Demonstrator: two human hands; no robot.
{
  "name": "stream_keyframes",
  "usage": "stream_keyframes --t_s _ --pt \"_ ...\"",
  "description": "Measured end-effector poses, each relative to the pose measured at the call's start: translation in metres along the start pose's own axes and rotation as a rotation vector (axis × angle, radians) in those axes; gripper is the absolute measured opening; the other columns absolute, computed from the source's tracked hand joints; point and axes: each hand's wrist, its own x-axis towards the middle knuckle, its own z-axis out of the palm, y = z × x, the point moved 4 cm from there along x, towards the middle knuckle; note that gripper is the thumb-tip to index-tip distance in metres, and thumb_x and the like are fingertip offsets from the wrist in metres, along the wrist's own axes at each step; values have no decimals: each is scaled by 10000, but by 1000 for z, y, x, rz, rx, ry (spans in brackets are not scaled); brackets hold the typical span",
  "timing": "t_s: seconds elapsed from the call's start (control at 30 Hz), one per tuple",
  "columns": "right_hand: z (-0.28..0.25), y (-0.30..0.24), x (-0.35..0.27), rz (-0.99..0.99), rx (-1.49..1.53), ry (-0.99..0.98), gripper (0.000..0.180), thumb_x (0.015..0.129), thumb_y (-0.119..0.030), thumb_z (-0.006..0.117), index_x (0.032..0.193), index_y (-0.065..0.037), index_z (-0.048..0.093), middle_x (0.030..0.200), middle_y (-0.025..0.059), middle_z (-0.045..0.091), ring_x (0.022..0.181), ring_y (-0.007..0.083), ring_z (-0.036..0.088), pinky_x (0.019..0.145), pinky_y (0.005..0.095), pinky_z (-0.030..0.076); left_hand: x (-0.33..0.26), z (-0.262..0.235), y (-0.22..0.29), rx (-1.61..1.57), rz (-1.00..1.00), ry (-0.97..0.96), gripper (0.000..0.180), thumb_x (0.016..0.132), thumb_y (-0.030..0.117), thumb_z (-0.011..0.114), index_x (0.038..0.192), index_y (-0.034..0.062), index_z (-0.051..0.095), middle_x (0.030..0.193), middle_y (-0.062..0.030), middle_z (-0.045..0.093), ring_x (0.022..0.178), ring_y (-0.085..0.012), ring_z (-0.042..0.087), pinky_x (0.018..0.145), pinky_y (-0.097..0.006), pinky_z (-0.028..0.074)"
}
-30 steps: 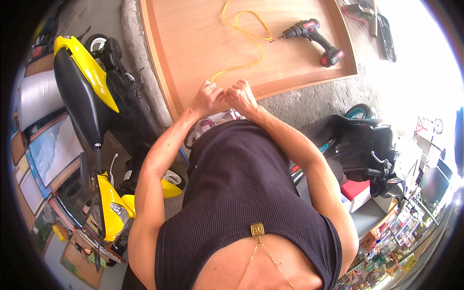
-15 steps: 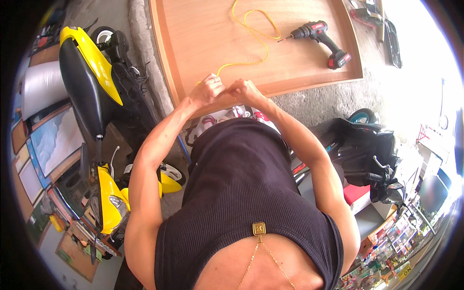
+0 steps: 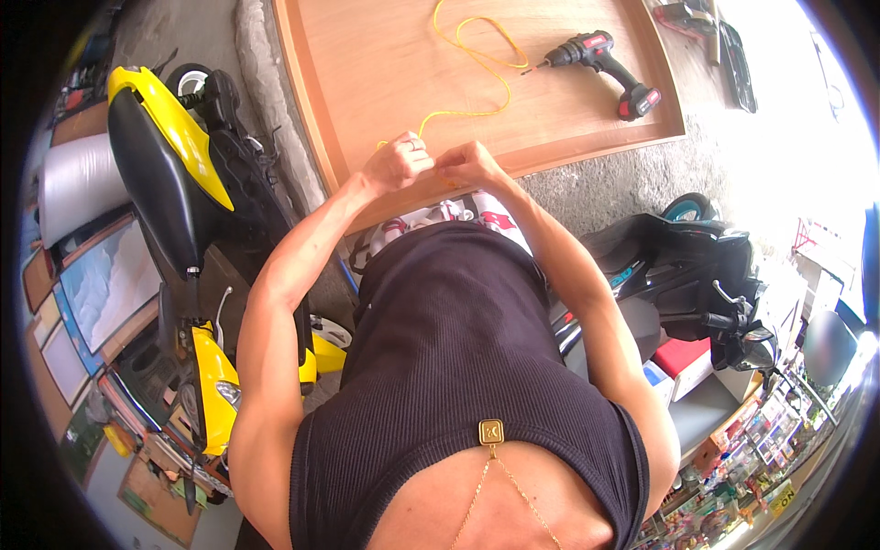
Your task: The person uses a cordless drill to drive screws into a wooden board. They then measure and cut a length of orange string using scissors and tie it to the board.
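1. Rough concrete (image 3: 632,179) surrounds a rimmed wooden board (image 3: 367,64); a yellow scooter (image 3: 170,137) stands left, a black scooter (image 3: 678,261) right.
2. Left arm (image 3: 282,275) and right arm (image 3: 587,280) reach forward, elbows bent outward, forearms slanting inward.
3. Left hand (image 3: 398,163) curls, knuckles up, closed on the yellow cord (image 3: 465,114), which winds across the board toward the drill (image 3: 600,57).
4. Right hand (image 3: 472,165) bends at the wrist, fingers pointing inward just beside the left; I cannot tell whether they grip anything.
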Motion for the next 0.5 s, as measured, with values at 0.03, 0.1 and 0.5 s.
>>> stream_keyframes --t_s 0.03,0.1,0.5 --pt "2 3 0 3 44 2 302 713 -100 712 1001 -11 691 780 78 701 704 89 621 647 252 506 0 -1 -1 -19 -7 33 134 668 85 633 800 73 655 736 -19 626 743 -169 592 794 -338 440" --pt "5 2 -4 4 134 -4 420 724 -98 708 1120 12 624 811 88 703 719 90 623 655 248 507 1 -2 -2 -15 -55 21 112 680 103 640 788 94 666 724 -4 636 723 -156 591 811 -345 421" --pt "22 -30 -23 -382 -470 216 510 771 -90 652 1253 -7 508 857 152 684 839 332 645 780 405 508 -1 1 -6 -36 -409 -136 88 739 244 695 742 155 697 664 -8 650 704 -158 604 876 -395 355"
